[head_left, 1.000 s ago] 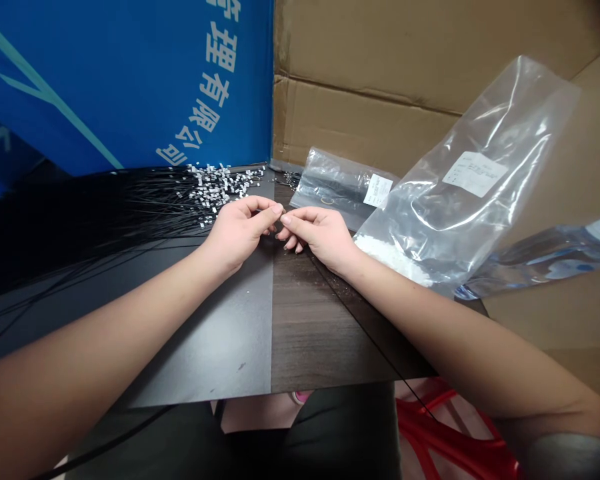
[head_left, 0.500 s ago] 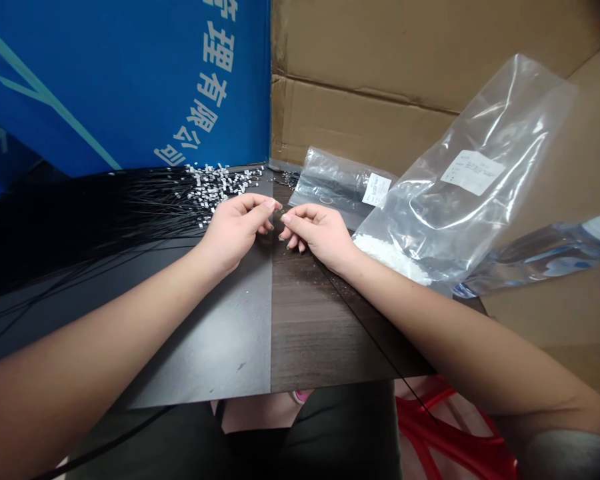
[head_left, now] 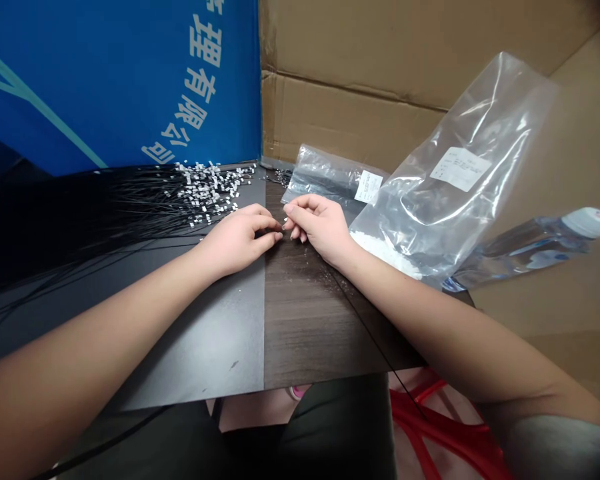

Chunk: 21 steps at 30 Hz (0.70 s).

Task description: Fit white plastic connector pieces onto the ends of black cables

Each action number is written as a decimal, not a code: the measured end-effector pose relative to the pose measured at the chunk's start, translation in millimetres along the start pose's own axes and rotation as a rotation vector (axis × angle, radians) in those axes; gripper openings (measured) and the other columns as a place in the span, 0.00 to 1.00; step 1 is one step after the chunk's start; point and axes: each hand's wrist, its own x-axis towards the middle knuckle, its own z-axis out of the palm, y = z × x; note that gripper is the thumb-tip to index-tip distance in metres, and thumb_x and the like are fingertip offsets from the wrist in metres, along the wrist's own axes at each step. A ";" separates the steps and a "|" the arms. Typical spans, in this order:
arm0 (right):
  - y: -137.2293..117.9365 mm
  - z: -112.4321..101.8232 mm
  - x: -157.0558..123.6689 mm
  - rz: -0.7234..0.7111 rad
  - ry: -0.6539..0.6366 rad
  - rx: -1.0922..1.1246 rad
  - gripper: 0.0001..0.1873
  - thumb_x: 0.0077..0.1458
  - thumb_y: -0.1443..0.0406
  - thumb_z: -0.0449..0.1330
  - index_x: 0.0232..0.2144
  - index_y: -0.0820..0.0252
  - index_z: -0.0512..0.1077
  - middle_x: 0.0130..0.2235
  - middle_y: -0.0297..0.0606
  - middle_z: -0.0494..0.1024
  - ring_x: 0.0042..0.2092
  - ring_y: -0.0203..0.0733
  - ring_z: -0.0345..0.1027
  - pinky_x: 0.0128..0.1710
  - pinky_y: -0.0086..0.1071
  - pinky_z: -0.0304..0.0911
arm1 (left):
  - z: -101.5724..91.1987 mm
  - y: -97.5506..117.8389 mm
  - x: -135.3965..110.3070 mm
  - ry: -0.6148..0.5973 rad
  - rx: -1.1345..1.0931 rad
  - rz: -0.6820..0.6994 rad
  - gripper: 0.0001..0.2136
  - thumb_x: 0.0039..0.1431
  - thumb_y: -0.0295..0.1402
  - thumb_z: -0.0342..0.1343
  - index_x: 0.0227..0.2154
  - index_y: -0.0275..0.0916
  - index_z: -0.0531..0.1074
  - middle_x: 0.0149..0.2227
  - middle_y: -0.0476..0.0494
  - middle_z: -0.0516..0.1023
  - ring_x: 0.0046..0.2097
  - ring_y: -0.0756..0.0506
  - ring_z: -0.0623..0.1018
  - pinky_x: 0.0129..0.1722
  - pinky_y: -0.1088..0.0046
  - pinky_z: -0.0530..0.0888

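My right hand is closed in a pinch over the dark wood part of the table, on a thin black wire. From under that hand the wire runs down past the table's front edge. Its end is mostly hidden by the fingers. Beside it, my left hand is palm down, thumb and index finger slightly apart, tips close to the right fingertips. No object shows clearly between the left fingers. Behind and left of it lies a large bundle of black wires with white connectors on their ends.
A clear bag holding small white pieces leans at the right. Behind my right hand lies a flatter clear bag with black wires. A water bottle is far right. Cardboard and a blue panel stand behind.
My left hand has turned palm down, and its pinch has loosened, the thumb now lower. My right hand stays pinched near the same place. The whole view has shifted slightly.
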 end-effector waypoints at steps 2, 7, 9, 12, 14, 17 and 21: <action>0.2 0.0 0.3 0.004 0.010 -0.006 0.11 0.59 0.59 0.70 0.32 0.59 0.74 0.25 0.32 0.81 0.23 0.30 0.69 0.20 0.23 0.60 | -0.4 -1.2 -0.2 0.003 0.028 0.008 0.13 0.66 0.40 0.56 0.42 0.41 0.84 0.47 0.42 0.80 0.49 0.41 0.79 0.56 0.61 0.74; 1.1 -0.1 0.5 0.013 0.028 -0.009 0.11 0.60 0.59 0.69 0.32 0.59 0.74 0.26 0.32 0.80 0.23 0.30 0.69 0.20 0.24 0.60 | 1.5 -6.9 1.6 -0.004 0.067 -0.050 0.11 0.64 0.41 0.58 0.38 0.40 0.81 0.45 0.42 0.78 0.48 0.40 0.78 0.54 0.59 0.73; 1.0 0.1 0.3 0.023 0.028 -0.013 0.11 0.59 0.58 0.69 0.32 0.58 0.75 0.26 0.32 0.80 0.23 0.30 0.69 0.21 0.24 0.60 | 3.6 -8.2 3.0 -0.002 0.068 -0.081 0.10 0.63 0.41 0.59 0.38 0.40 0.80 0.45 0.41 0.77 0.47 0.39 0.77 0.53 0.58 0.73; 0.7 0.5 -0.1 0.034 0.032 -0.017 0.11 0.59 0.58 0.69 0.32 0.58 0.75 0.26 0.32 0.80 0.24 0.30 0.69 0.21 0.25 0.61 | 6.6 -7.6 4.6 -0.001 0.075 -0.093 0.09 0.63 0.40 0.59 0.36 0.41 0.78 0.45 0.40 0.76 0.46 0.38 0.77 0.52 0.57 0.73; 0.8 0.9 -0.4 0.037 0.035 -0.019 0.12 0.59 0.57 0.70 0.33 0.58 0.75 0.26 0.32 0.80 0.24 0.31 0.69 0.21 0.25 0.60 | 8.5 -5.3 5.1 -0.003 0.095 -0.107 0.07 0.63 0.38 0.58 0.35 0.42 0.77 0.44 0.40 0.75 0.47 0.37 0.76 0.52 0.56 0.72; 1.5 1.3 -0.7 0.027 0.035 -0.021 0.12 0.58 0.57 0.70 0.33 0.58 0.75 0.26 0.32 0.80 0.24 0.31 0.69 0.21 0.26 0.60 | 11.2 -0.3 5.3 0.002 0.128 -0.156 0.04 0.63 0.35 0.59 0.33 0.42 0.75 0.43 0.39 0.74 0.47 0.35 0.76 0.52 0.54 0.72; -0.5 0.9 -0.4 -0.037 0.038 -0.027 0.14 0.58 0.55 0.71 0.33 0.58 0.75 0.26 0.32 0.80 0.24 0.31 0.68 0.22 0.26 0.60 | 13.4 3.6 5.4 0.069 0.061 -0.188 0.03 0.64 0.33 0.58 0.33 0.42 0.72 0.41 0.39 0.75 0.45 0.36 0.76 0.48 0.56 0.71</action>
